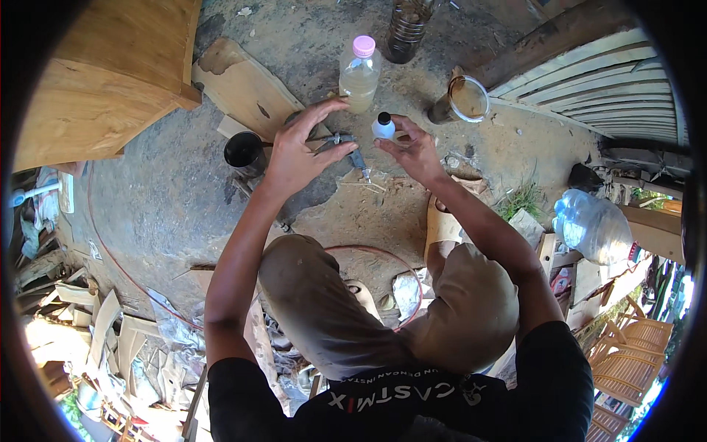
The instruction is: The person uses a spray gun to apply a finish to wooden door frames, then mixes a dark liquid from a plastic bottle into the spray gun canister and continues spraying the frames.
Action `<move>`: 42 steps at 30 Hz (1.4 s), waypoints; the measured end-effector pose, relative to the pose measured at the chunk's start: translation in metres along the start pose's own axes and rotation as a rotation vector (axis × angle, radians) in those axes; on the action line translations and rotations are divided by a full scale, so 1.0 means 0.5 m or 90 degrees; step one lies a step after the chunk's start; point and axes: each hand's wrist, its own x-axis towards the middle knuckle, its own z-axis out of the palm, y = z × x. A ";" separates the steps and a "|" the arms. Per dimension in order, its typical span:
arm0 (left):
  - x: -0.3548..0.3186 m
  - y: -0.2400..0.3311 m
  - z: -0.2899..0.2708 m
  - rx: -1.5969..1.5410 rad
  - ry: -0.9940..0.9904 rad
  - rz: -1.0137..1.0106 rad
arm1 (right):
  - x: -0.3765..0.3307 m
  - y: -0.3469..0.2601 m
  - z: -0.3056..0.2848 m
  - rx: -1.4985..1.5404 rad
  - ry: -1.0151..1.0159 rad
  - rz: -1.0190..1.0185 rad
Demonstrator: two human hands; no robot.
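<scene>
Between the thumb and fingers of my right hand (417,153) is a small white bottle (383,131) with a black cap, held upright. My left hand (300,152) is held out with its thumb and fingers apart and nothing between them. Its fingertips come close to a clear bottle (359,82) with a pink cap and pale cloudy liquid; whether they touch it I cannot tell. Below and between my hands a spray gun (358,159) lies on the ground, partly hidden by my left hand. A black cup (244,152) stands left of my left wrist.
A clear cup with brown residue (467,99) and a ribbed bottle of dark liquid (406,31) stand beyond my hands. Wooden furniture (110,96) is at far left, a slatted panel (596,85) at far right. A red hose (110,254) crosses the ground; a large clear jug (593,227) lies right.
</scene>
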 end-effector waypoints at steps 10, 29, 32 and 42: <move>-0.234 -0.185 -0.136 0.300 0.372 -0.241 | 0.092 0.160 0.038 -0.134 0.166 0.011; -0.273 -0.221 -0.148 0.097 0.258 -0.309 | 0.082 0.030 0.255 -0.591 -0.080 -0.477; -0.297 -0.163 -0.150 0.090 0.293 -0.308 | 0.094 0.024 0.276 -0.603 -0.077 -0.481; -0.351 -0.080 -0.130 0.189 0.325 -0.327 | 0.024 -0.364 0.014 -0.340 -0.142 -0.509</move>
